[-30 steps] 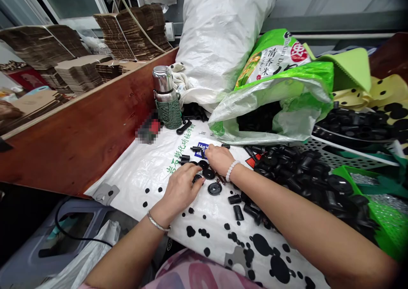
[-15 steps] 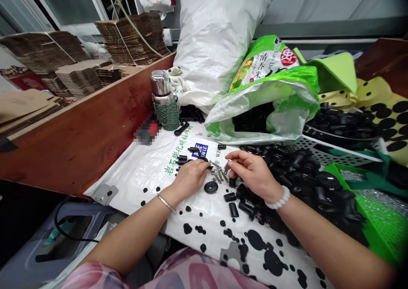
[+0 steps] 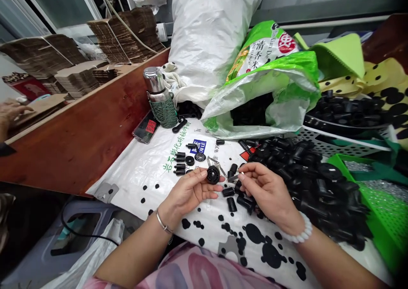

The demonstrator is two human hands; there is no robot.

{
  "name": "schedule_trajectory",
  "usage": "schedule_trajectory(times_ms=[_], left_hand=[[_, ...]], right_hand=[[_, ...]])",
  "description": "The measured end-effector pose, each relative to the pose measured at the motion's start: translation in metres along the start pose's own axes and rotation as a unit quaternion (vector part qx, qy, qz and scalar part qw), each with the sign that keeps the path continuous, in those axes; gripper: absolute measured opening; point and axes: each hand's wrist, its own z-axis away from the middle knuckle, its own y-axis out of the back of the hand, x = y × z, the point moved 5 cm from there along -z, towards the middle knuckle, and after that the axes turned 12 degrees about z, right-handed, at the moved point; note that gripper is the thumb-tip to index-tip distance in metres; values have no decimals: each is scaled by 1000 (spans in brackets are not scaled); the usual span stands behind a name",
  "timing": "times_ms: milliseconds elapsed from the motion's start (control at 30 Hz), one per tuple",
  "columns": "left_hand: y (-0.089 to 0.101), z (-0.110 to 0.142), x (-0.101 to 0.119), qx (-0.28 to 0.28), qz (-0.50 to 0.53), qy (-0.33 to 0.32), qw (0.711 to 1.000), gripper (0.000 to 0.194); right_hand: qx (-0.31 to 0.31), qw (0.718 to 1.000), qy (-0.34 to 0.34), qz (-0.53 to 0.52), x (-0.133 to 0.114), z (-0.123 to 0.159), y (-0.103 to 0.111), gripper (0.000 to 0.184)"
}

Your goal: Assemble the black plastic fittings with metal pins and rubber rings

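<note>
Between the thumb and fingers of my left hand (image 3: 191,189) is a round black plastic cap (image 3: 213,175), its ribbed inner face turned up. My right hand (image 3: 263,189) pinches a small flat metal strip (image 3: 233,178), its end pointing at the cap but apart from it. Behind the cap a few more metal strips (image 3: 219,165) lie on the white sheet. To their left are two round black discs (image 3: 200,157) and several black pegs (image 3: 180,157). Short black cylinders (image 3: 232,204) lie just below my right fingers.
A large heap of black plastic parts (image 3: 306,178) spreads right of my right hand, beside a green basket (image 3: 382,229). Behind it stands an open green and white bag (image 3: 255,131). A thermos (image 3: 161,102) and a phone (image 3: 146,127) stand by the wooden board (image 3: 95,131). Another person's hand (image 3: 12,114) is at far left.
My left hand has picked up a round black cap from the sheet and turned palm up. My right hand has moved slightly right and down with the metal strip. Another person's hand has appeared at far left.
</note>
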Motion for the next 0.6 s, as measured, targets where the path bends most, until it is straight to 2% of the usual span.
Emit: schedule_trajectory(times_ms=[133, 233, 300, 367, 433, 533, 600], left_hand=[[-3, 0, -5, -15, 27, 17, 999, 14], [-5, -1, -6, -14, 8, 11, 1000, 18], [-5, -1, -4, -1, -43, -22, 999, 24], [-3, 0, 1, 24, -134, -85, 987, 34], [-2, 3, 8, 51, -272, -166, 946, 39], [-8, 9, 13, 61, -486, -268, 830, 35], [-13, 13, 12, 48, -569, -297, 766, 34]], right_hand=[[-33, 995, -38, -86, 1, 4, 0, 16], [-55, 993, -47, -98, 4, 8, 0, 17], [-56, 993, -52, -93, 5, 9, 0, 19], [-47, 993, -53, -91, 6, 11, 1, 23], [-36, 994, -48, -86, 5, 12, 3, 25], [-25, 996, -31, -78, 4, 14, 4, 23], [-27, 996, -20, -80, 3, 16, 2, 22]])
